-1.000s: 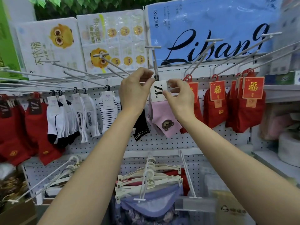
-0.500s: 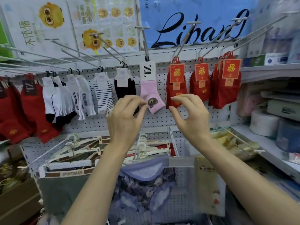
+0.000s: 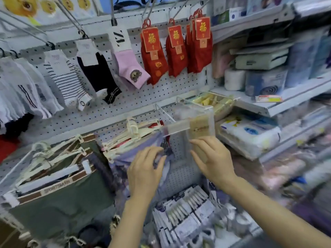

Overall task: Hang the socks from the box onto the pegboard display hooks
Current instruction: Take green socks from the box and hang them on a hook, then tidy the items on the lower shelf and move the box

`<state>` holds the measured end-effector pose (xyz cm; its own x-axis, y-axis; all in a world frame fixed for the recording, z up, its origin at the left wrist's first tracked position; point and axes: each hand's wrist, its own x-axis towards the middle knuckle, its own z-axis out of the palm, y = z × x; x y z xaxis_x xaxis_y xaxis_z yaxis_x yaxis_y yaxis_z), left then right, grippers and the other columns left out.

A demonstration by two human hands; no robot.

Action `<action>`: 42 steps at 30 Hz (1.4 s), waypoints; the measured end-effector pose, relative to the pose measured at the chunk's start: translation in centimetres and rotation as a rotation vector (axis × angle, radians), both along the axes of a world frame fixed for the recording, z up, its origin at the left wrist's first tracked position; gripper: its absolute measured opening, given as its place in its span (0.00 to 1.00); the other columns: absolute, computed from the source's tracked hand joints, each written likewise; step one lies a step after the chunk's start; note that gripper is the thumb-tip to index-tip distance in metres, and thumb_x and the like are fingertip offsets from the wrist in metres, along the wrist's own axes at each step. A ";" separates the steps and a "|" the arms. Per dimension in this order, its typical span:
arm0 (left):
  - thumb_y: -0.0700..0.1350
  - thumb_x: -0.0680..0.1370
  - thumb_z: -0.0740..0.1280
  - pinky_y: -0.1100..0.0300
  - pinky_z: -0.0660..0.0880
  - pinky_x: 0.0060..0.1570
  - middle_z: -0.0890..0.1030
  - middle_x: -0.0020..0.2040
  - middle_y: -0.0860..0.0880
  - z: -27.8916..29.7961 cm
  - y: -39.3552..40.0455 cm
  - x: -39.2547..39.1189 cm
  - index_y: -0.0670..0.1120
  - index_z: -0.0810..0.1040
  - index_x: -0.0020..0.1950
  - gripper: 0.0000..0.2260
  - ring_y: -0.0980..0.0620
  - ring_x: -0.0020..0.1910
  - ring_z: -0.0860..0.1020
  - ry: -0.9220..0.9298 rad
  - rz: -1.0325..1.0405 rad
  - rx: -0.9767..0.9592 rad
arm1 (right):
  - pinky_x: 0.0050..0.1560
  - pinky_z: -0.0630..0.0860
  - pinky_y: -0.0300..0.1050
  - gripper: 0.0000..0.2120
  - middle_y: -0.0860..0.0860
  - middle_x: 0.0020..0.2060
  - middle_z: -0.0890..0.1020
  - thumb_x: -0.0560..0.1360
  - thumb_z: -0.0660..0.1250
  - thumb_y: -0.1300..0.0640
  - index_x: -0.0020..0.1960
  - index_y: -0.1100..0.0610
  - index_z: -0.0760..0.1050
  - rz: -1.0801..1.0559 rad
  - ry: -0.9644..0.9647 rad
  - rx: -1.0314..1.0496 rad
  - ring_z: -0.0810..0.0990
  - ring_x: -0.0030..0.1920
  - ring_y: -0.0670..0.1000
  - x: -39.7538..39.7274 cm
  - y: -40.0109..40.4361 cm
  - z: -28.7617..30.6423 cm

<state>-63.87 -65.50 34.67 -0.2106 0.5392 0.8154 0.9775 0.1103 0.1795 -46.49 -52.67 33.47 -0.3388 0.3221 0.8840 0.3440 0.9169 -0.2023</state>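
Observation:
A pink sock with a bear patch point(image 3: 129, 68) hangs by its white card on a hook of the white pegboard point(image 3: 161, 93), between a black sock point(image 3: 100, 74) and red socks point(image 3: 155, 56). Striped and white socks point(image 3: 66, 77) hang further left. Both hands are low in front of the pegboard and hold nothing. My left hand point(image 3: 145, 169) has loosely bent fingers; my right hand point(image 3: 212, 158) is spread with relaxed fingers. Below them lies a pile of carded socks point(image 3: 184, 210) in grey and white, blurred by motion.
Green and patterned garments on white hangers point(image 3: 59, 176) fill the lower left rail. A clear plastic label holder point(image 3: 188, 122) juts out above my hands. Shelves at the right carry packaged goods point(image 3: 250, 133) and paper rolls point(image 3: 234, 79). Bare metal hooks point(image 3: 71, 17) stick out overhead.
Both hands let go of the pink sock, which now hangs on its hook, and dropped down away from it. The view tilted downward toward the sock pile.

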 end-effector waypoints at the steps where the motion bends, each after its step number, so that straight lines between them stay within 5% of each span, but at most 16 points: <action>1: 0.48 0.74 0.74 0.65 0.74 0.38 0.83 0.49 0.55 -1.4 -0.4 0.6 0.50 0.83 0.52 0.08 0.55 0.46 0.81 -0.021 -0.016 -0.053 | 0.48 0.78 0.50 0.09 0.53 0.48 0.82 0.77 0.68 0.56 0.54 0.59 0.81 -0.019 -0.027 -0.033 0.80 0.48 0.55 0.7 -0.8 -1.6; 12: 0.49 0.71 0.76 0.56 0.79 0.39 0.82 0.52 0.55 -17.1 -0.3 9.1 0.53 0.81 0.56 0.14 0.50 0.48 0.82 -0.156 -0.248 -0.698 | 0.36 0.76 0.49 0.09 0.51 0.41 0.78 0.73 0.67 0.55 0.53 0.54 0.77 -0.324 -0.279 -0.383 0.77 0.40 0.57 12.5 -6.8 -17.8; 27: 0.52 0.52 0.84 0.65 0.74 0.34 0.81 0.39 0.59 -27.1 10.1 29.5 0.55 0.81 0.43 0.23 0.57 0.38 0.82 0.012 -0.646 -1.008 | 0.33 0.67 0.43 0.04 0.48 0.35 0.75 0.68 0.63 0.55 0.42 0.54 0.74 -0.643 -0.496 -0.835 0.74 0.35 0.53 33.4 -4.2 -27.6; 33: 0.50 0.72 0.73 0.56 0.77 0.50 0.82 0.53 0.55 -28.2 15.8 37.9 0.52 0.80 0.58 0.14 0.51 0.53 0.80 -0.021 -0.710 -1.085 | 0.32 0.75 0.47 0.08 0.49 0.37 0.78 0.66 0.72 0.59 0.44 0.55 0.79 -0.748 -0.470 -0.933 0.77 0.37 0.55 41.1 -0.4 -28.1; 39: 0.49 0.79 0.66 0.56 0.71 0.57 0.78 0.62 0.53 -27.7 24.3 43.5 0.51 0.76 0.66 0.16 0.50 0.61 0.76 -0.009 -0.794 -1.060 | 0.34 0.75 0.46 0.13 0.51 0.38 0.80 0.63 0.77 0.60 0.47 0.56 0.81 -0.837 -0.416 -0.944 0.79 0.38 0.56 45.9 6.6 -26.7; 42: 0.48 0.77 0.69 0.54 0.75 0.52 0.80 0.58 0.52 -27.2 29.5 45.6 0.50 0.78 0.63 0.14 0.48 0.57 0.78 -0.064 -0.806 -0.978 | 0.35 0.76 0.47 0.12 0.52 0.40 0.81 0.65 0.76 0.61 0.47 0.57 0.81 -0.857 -0.394 -0.906 0.79 0.39 0.57 47.7 11.0 -26.0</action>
<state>-18.26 -36.02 7.47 0.4329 0.9014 0.0061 0.8215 -0.3973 0.4090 1.23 -41.62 7.50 0.0848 0.9879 0.1299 0.9242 -0.0293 -0.3808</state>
